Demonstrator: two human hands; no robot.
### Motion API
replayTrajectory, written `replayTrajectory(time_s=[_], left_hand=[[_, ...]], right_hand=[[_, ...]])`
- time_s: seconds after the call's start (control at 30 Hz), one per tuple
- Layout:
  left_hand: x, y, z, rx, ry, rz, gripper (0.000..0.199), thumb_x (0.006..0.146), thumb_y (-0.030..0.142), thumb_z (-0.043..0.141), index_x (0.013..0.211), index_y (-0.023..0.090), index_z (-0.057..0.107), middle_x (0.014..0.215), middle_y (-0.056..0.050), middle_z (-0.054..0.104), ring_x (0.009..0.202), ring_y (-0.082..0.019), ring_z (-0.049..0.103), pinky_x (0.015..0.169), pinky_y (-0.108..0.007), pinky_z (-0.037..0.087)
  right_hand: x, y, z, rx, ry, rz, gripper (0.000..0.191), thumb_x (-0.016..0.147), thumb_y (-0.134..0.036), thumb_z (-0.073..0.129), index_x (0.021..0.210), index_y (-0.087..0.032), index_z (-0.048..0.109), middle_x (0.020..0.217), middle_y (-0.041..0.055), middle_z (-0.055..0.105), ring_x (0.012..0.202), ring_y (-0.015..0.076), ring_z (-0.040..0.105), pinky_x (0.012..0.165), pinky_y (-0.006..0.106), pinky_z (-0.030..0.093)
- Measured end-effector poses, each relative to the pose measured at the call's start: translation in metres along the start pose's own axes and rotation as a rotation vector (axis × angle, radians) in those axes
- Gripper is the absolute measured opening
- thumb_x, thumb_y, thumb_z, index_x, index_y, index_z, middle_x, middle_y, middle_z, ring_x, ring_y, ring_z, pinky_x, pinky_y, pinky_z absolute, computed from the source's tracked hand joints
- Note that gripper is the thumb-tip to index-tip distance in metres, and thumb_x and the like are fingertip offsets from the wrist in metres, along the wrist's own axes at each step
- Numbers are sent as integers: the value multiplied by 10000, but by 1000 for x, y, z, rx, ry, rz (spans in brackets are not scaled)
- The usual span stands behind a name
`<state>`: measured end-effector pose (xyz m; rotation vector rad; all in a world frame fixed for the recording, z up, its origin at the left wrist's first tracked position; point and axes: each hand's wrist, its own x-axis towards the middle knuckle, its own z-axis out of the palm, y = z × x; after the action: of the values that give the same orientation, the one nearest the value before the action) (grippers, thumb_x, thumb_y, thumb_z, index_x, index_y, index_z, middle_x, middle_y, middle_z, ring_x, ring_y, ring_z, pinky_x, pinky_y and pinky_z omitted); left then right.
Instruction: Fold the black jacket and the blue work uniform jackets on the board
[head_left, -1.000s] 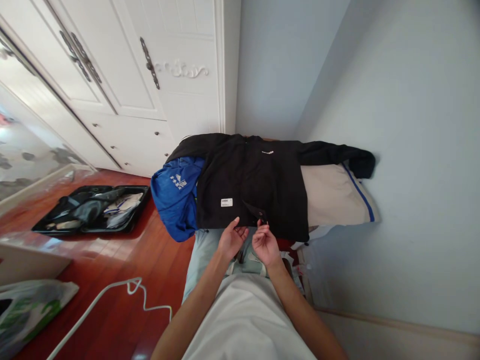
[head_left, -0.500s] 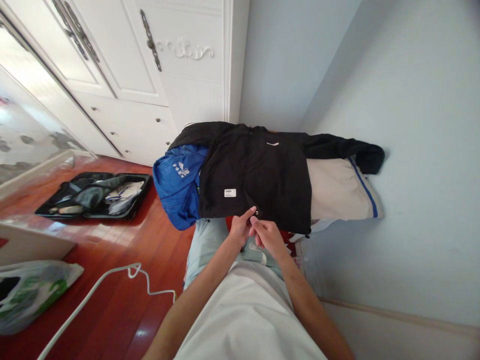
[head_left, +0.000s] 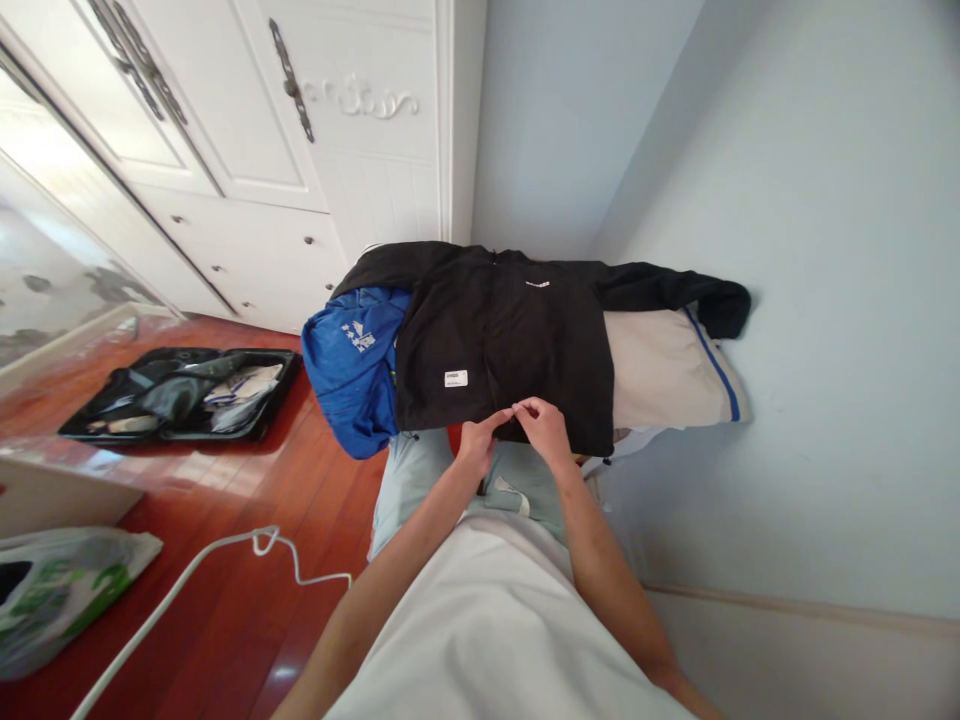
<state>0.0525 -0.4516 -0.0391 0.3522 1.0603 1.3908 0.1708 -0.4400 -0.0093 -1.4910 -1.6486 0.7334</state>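
A black jacket [head_left: 540,330] lies spread out in front of me, its front upward and a white label [head_left: 455,379] near its hem. At the middle of that hem, my left hand [head_left: 480,437] pinches the edge between thumb and finger. Right beside it, my right hand [head_left: 541,428] grips the same edge, the fingertips of both hands almost meeting. The snap button there is hidden by my fingers. Under the jacket's left sleeve side sits a blue garment [head_left: 352,370] with a white print. On the right, a beige cloth with a blue stripe [head_left: 667,370] sticks out from beneath.
An open black suitcase [head_left: 180,395] with clothes lies on the red wooden floor [head_left: 315,510]. A white cable [head_left: 225,540] and a plastic bag [head_left: 75,590] are at the lower left. A white wardrobe [head_left: 375,170] and a pale blue wall [head_left: 787,200] bound the space.
My hands have moved slightly up at the hem, and my right hand has turned over the edge. The snap button visible earlier is now covered. The whole view has shifted a little.
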Motion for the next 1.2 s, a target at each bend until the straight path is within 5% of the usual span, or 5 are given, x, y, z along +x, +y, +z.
replayTrajectory(time_s=[0.17, 0.3, 0.47, 0.9, 1.2], left_hand=[[1, -3, 0, 38, 6, 44, 301, 456, 179, 876, 697, 108, 709, 652, -56, 696, 665, -199, 654, 666, -306, 495], [0, -6, 1, 47, -9, 108, 351, 474, 145, 862, 802, 118, 740, 794, -68, 740, 768, -207, 681, 726, -296, 511], [-6, -4, 2, 49, -42, 91, 286, 552, 232, 864, 780, 116, 738, 784, -69, 739, 714, -183, 672, 652, -264, 510], [-15, 11, 7, -153, -50, -24, 344, 565, 206, 866, 869, 105, 741, 888, -107, 759, 715, -187, 690, 618, -281, 557], [-11, 5, 1, -138, -4, 3, 401, 473, 180, 889, 827, 114, 711, 827, -81, 748, 689, -188, 682, 620, -282, 526]], right_hand=[[14, 0, 1, 167, 23, -6, 411, 835, -561, 584, 955, -176, 667, 915, 70, 698, 769, 193, 635, 718, 308, 498], [44, -25, 7, -99, -16, -90, 426, 779, -519, 697, 1046, -188, 672, 945, 83, 699, 809, 209, 637, 746, 321, 483], [69, -41, 22, -318, -134, -5, 124, 796, -306, 686, 719, -215, 651, 778, 62, 692, 772, 216, 631, 714, 314, 437], [47, 8, 19, 953, 79, 481, 317, 552, -389, 738, 641, -231, 478, 576, -43, 581, 533, 145, 549, 512, 258, 444], [27, 3, 17, 343, 26, 216, 316, 639, -447, 740, 759, -200, 583, 672, -14, 663, 622, 164, 610, 586, 260, 469]])
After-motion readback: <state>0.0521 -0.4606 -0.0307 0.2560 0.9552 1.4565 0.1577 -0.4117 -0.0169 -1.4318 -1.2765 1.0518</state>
